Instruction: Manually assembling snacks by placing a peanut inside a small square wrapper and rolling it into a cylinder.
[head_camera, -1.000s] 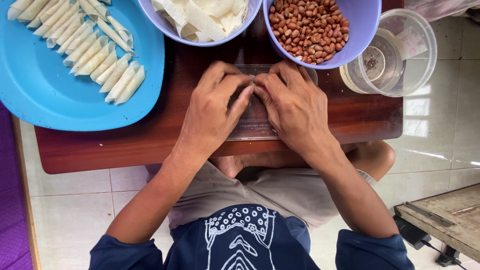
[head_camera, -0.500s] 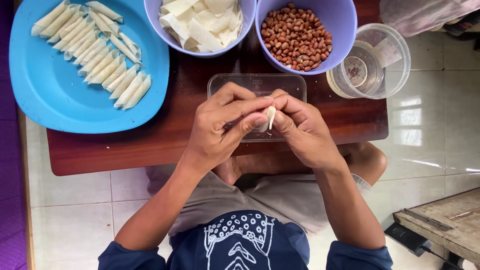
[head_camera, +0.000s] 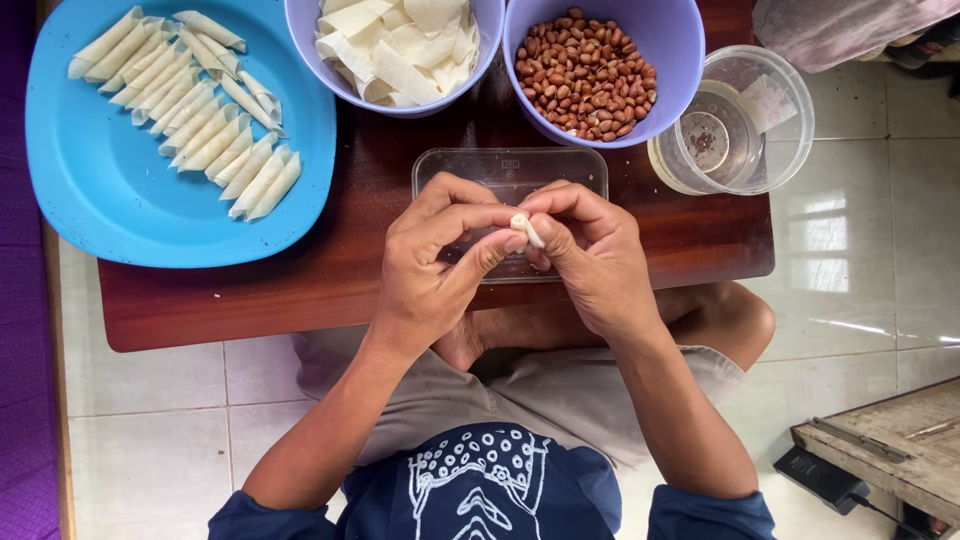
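Note:
My left hand (head_camera: 440, 255) and my right hand (head_camera: 590, 255) meet above a clear plastic lid (head_camera: 510, 175) on the low wooden table (head_camera: 340, 270). Together they pinch a small rolled white pastry wrapper (head_camera: 526, 228), held by the fingertips of both hands, one end pointing up toward me. Behind the hands stand a purple bowl of white wrapper pieces (head_camera: 395, 45) and a purple bowl of peanuts (head_camera: 590, 70).
A blue plate (head_camera: 110, 195) at the left carries several finished white rolls (head_camera: 190, 100). A clear round container (head_camera: 735, 125) with a little liquid stands at the table's right end. My crossed legs lie under the table; tiled floor and a wooden board (head_camera: 890, 450) lie to the right.
A second ago both hands pressed flat on the clear lid. They have since lifted off it and now hold the rolled wrapper between their fingertips.

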